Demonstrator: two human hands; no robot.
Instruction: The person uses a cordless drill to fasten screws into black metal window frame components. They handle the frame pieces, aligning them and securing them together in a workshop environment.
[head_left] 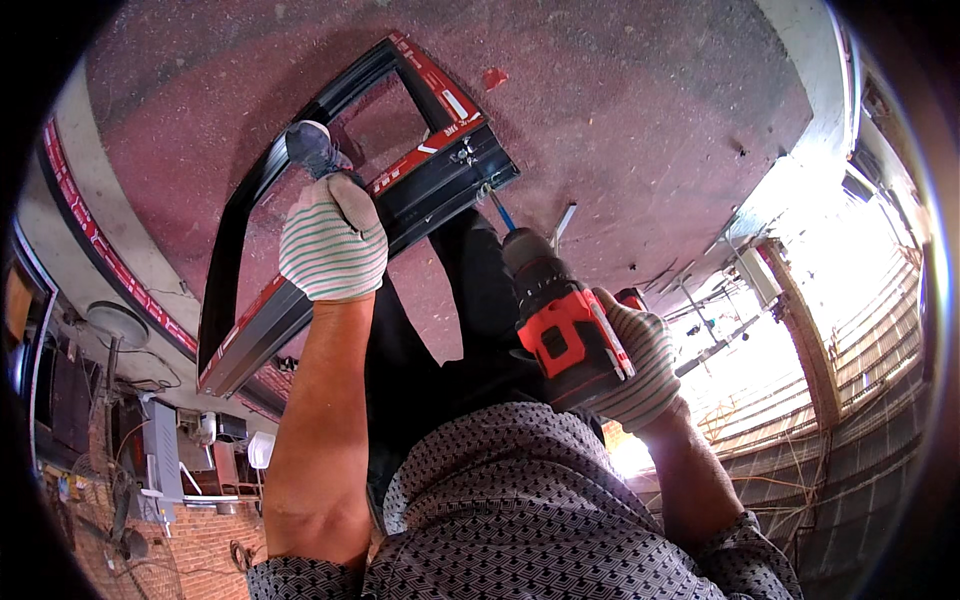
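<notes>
My right hand [640,370], in a striped glove, is wrapped round the handle of a red and black cordless drill [565,335]. A long bluish bit in the drill points up and left, its tip at the corner of a dark metal window frame [430,195] with red printed film strips. My left hand [335,240], also gloved, is closed above the frame's near rail. Whether it grips the rail or small things inside the fist is hidden. Metal fittings [463,152] show near the frame's corner, close to the bit.
My shoe [315,145] is beside the frame's far left rail. A small metal piece [565,222] lies on the reddish floor [640,120] right of the drill bit. Another red-filmed strip [90,220] curves along the left. A fan [125,540] and equipment stand at lower left.
</notes>
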